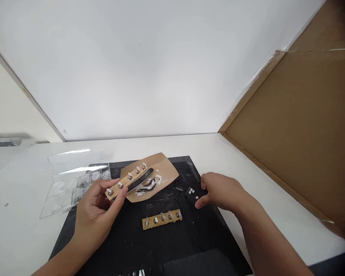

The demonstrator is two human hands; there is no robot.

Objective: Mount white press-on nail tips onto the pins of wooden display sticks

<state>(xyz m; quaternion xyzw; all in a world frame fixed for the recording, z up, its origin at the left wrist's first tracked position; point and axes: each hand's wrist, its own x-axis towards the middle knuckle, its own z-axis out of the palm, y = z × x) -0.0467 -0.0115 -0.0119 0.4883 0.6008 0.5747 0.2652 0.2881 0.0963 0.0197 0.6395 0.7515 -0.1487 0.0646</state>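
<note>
Hands work over a black mat (pixel 166 237) laid on the white bench (pixel 23 214). The left hand (pixel 96 214) holds a wooden strip (pixel 126 180) studded with metal pegs, its fingers clamped on the near end, thumb (pixel 121 200) pressed against the edge; the far end of the strip hangs over a tan tray (pixel 166 172) carrying a dark bar and a scatter of small white pieces (pixel 153 183). The right hand (pixel 221 191) rests on the mat with fingers drawn together, the tips just beside a few loose white pieces (pixel 191 191) on the black surface. A second pegged strip (pixel 161 219) lies flat on the mat, apart from both hands. A clear plastic compartment case (pixel 71 180) sits open at the mat's left edge. Risk, as judged: the held strip is gripped at one end only, so a slip could drop it onto the tray and scatter the white pieces; the loose pieces near the right fingers are small and could be brushed off the mat by the heel of that hand. Whether the right fingers pinch anything cannot be told, since the hand covers its own tips. Contents of the clear case are hard to make out through glare. The mat's lower edge is cut off by the frame.
</note>
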